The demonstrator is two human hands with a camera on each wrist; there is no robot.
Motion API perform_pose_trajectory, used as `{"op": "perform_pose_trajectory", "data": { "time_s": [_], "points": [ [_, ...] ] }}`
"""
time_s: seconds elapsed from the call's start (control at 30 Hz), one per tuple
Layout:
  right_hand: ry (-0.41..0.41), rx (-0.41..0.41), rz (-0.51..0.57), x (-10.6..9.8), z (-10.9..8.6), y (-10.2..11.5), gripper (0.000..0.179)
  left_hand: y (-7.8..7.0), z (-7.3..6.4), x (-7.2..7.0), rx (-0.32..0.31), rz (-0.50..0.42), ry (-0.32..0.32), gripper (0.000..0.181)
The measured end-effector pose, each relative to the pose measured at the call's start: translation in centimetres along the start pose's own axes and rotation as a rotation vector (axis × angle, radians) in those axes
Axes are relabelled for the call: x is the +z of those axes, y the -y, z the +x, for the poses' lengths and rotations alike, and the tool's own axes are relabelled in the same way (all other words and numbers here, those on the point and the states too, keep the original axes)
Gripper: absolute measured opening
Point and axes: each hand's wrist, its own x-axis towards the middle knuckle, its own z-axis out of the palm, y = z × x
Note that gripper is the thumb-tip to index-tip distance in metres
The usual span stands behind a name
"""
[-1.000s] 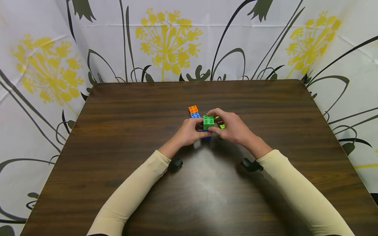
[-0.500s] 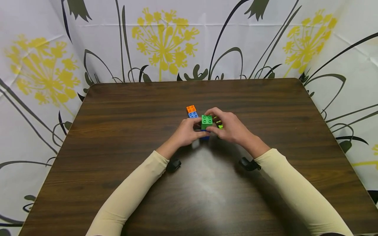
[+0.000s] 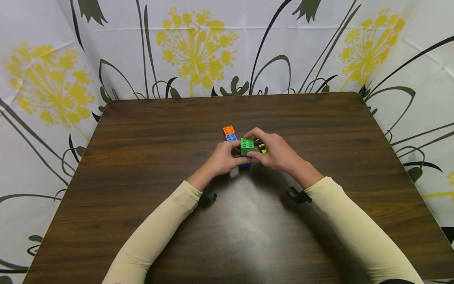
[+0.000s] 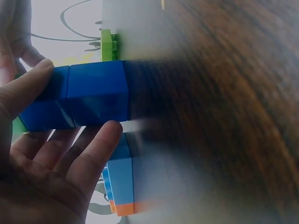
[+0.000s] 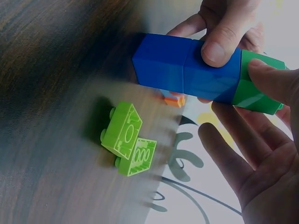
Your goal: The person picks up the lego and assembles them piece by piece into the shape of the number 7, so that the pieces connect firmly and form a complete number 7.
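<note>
Two dark blue toy building bricks (image 4: 98, 93) stand stacked upright on the table, with a green brick (image 3: 247, 145) on top, its studs up. My left hand (image 3: 223, 157) grips the blue part of the stack from the left, thumb on the near side. From the right, my right hand (image 3: 280, 154) pinches the green brick, its thumb (image 5: 268, 77) across the near face. In the right wrist view the green brick looks flush against the blue one below it. Some fingertips behind the stack are hidden in the head view.
Two lime green bricks (image 5: 126, 133) lie studs down, hollow undersides showing, by my right hand. A light blue brick (image 3: 231, 137) and an orange brick (image 3: 228, 129) sit behind my left hand. The brown table (image 3: 159, 130) backs onto a floral curtain (image 3: 124, 47).
The head view has shifted slightly, moving everything a little left in it. Both hands keep the same hold on the stack, and the bricks look unchanged.
</note>
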Motion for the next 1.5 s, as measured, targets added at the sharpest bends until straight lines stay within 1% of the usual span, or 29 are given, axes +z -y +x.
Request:
{"op": "perform_pose_trajectory", "data": {
  "time_s": [0.33,0.57,0.73,0.87,0.97,1.03,1.1,1.13,1.2,1.3,1.37,1.43,1.5],
  "points": [
    [0.010,-0.002,-0.051,-0.3,0.2,0.5,0.042,0.0,0.0,0.0,0.011,-0.001,-0.012,0.033],
    [0.024,0.024,-0.143,-0.4,0.2,0.7,0.044,-0.1,0.0,0.0,0.010,0.002,-0.012,0.032],
    [0.027,0.019,-0.197,-0.4,0.2,0.7,0.046,-0.1,0.1,0.0,0.008,0.006,-0.010,0.033],
    [0.031,0.020,-0.182,-0.5,0.2,0.5,0.046,-0.1,0.2,0.0,0.018,0.018,-0.008,0.032],
    [0.058,0.038,-0.124,-0.7,0.1,0.1,0.048,-0.1,0.2,0.1,0.021,0.026,-0.002,0.032],
    [0.095,0.065,-0.089,-1.0,0.0,-0.1,0.052,-0.2,0.2,0.1,0.022,0.028,0.000,0.034],
    [0.131,0.113,-0.055,-1.4,-0.1,-0.4,0.057,-0.2,0.2,0.1,0.019,0.029,-0.002,0.035],
    [0.135,0.146,-0.054,-1.5,-0.1,-0.7,0.058,-0.2,0.2,0.1,0.016,0.029,-0.006,0.036],
    [0.130,0.229,-0.088,-1.8,0.0,-1.5,0.056,-0.2,0.3,0.2,0.006,0.032,-0.014,0.037],
    [0.096,0.363,-0.154,-1.7,0.1,-3.2,0.048,-0.1,0.4,0.3,-0.006,0.033,-0.024,0.038],
    [0.101,0.443,-0.198,-1.5,0.1,-4.4,0.046,0.0,0.4,0.3,-0.006,0.033,-0.024,0.038],
    [0.113,0.490,-0.213,-1.1,0.1,-5.3,0.048,0.0,0.4,0.2,-0.001,0.029,-0.020,0.038],
    [0.125,0.518,-0.219,-0.8,0.2,-5.9,0.054,0.1,0.4,0.2,0.003,0.025,-0.017,0.039]
  ]
}}
